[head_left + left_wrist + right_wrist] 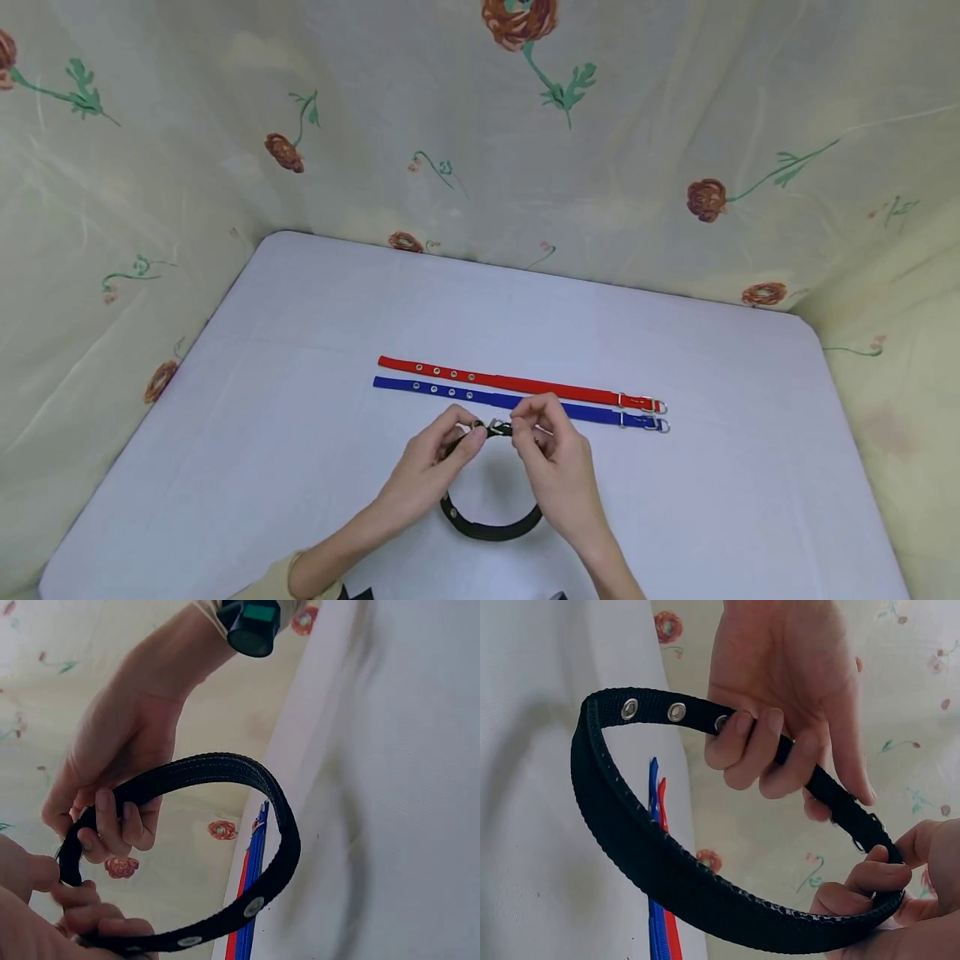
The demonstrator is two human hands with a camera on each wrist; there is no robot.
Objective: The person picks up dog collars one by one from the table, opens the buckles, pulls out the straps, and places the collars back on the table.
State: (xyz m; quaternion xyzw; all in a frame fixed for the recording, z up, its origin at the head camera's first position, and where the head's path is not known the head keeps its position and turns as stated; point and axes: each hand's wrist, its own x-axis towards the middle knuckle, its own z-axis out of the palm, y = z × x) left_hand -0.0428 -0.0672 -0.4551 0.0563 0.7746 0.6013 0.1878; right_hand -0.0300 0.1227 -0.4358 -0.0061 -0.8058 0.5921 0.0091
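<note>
A black collar (491, 532) with metal eyelets is bent into a loop, raised off the table between both hands. My left hand (429, 468) pinches one side of it near the metal buckle (497, 427), thumb against fingers. On the other side, my right hand (561, 471) pinches the strap by the buckle. In the right wrist view, the left hand's fingers (761, 754) curl round the eyelet end of the collar (630, 847). The buckle is partly covered by fingertips. Beyond the hands lie a red collar (540, 386) and a blue collar (592, 412), flat and side by side.
A white table (300, 333) carries the collars. Behind and beside it hangs a pale cloth (630, 183) printed with flowers. Two small dark objects show at the near edge of the head view.
</note>
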